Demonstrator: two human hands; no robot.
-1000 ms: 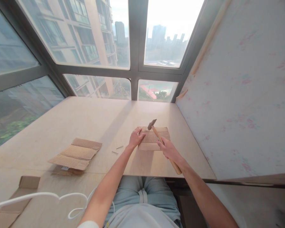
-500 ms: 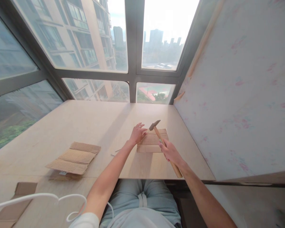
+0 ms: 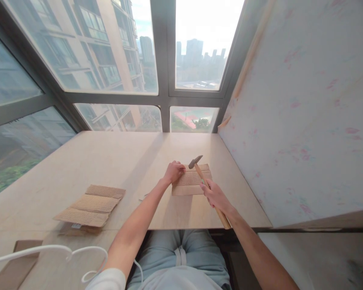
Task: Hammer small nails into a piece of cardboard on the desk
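Note:
My right hand is closed round the wooden handle of a small hammer, whose metal head hangs just above a perforated piece of cardboard lying on the wooden table. My left hand rests at the cardboard's far left corner with its fingers curled together in a pinch. What they pinch is too small to make out.
A second folded perforated cardboard lies on the table to the left. A loose nail lies beside my left forearm. A white cable loops at the lower left. Windows stand behind the table and a pale wall panel on the right.
My left hand lifted off the cardboard with its fingers spread, then came back down curled at the corner. The hammer stayed raised over the cardboard.

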